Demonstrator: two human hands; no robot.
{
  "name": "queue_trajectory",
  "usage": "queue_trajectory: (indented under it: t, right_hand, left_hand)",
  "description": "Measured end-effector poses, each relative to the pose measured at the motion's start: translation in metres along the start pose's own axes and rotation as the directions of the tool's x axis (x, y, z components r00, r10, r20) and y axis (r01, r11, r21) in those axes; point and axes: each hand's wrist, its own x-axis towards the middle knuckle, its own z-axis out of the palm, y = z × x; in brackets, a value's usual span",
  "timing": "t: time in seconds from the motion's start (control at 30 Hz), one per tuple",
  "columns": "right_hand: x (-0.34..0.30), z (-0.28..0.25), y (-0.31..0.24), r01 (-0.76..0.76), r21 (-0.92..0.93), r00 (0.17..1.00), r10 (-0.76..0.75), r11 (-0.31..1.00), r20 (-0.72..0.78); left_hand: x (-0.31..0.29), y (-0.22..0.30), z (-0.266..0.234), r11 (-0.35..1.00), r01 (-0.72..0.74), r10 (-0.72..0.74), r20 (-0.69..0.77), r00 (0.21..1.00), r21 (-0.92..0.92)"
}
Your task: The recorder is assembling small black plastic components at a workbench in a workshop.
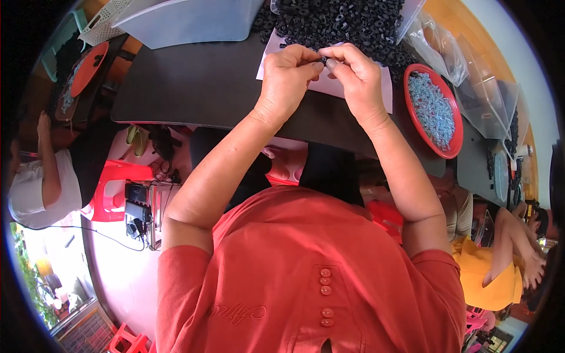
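Observation:
Both my hands meet over a pale pink sheet (335,89) at the far side of the dark table. Thumb and fingers of my left hand (288,76) pinch a small black part (323,60), mostly hidden by the fingertips. My right hand (356,76) closes on the same spot from the other side, its thumb and index finger touching the part. Just beyond my fingers spreads a heap of small black plastic parts (341,23), some lying on the sheet's far edge. Right of my right hand, a red round tray (458,132) holds many tiny clear-bluish pieces (432,109).
A translucent plastic bin (188,26) stands on the dark tabletop (188,88) at the back left. Clear plastic bags (441,50) and a clear box (485,112) lie at the right. People sit at the left (50,176) and right (488,276); another red tray (90,67) is far left.

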Motion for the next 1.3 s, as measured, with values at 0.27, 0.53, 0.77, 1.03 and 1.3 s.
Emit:
queue_trajectory:
  t: [0.27, 0.53, 0.77, 1.03, 1.3]
  right_hand:
    - [0.002, -0.003, -0.008, -0.158, 0.16, 0.987, 0.15, 0.975, 0.058]
    - [0.005, -0.011, -0.004, -0.319, 0.351, 0.947, 0.307, 0.881, 0.092]
    - [0.006, -0.011, -0.006, -0.312, 0.338, 0.95, 0.303, 0.888, 0.082]
    - [0.008, -0.015, -0.01, -0.452, 0.4, 0.892, 0.419, 0.798, 0.173]
    - [0.006, -0.013, -0.007, -0.398, 0.482, 0.912, 0.393, 0.781, 0.116]
  left_hand:
    - [-0.001, 0.001, 0.001, 1.0, 0.004, -0.004, 0.0, 1.0, 0.021]
    - [-0.002, 0.002, 0.001, 1.0, 0.007, -0.007, 0.003, 1.0, -0.024]
    - [-0.003, 0.007, 0.001, 1.0, 0.022, -0.021, 0.017, 1.0, -0.022]
    - [-0.003, 0.008, 0.001, 0.997, 0.051, -0.051, 0.007, 0.999, -0.065]
    - [-0.003, 0.01, 0.002, 0.992, 0.09, -0.089, 0.017, 0.996, -0.092]
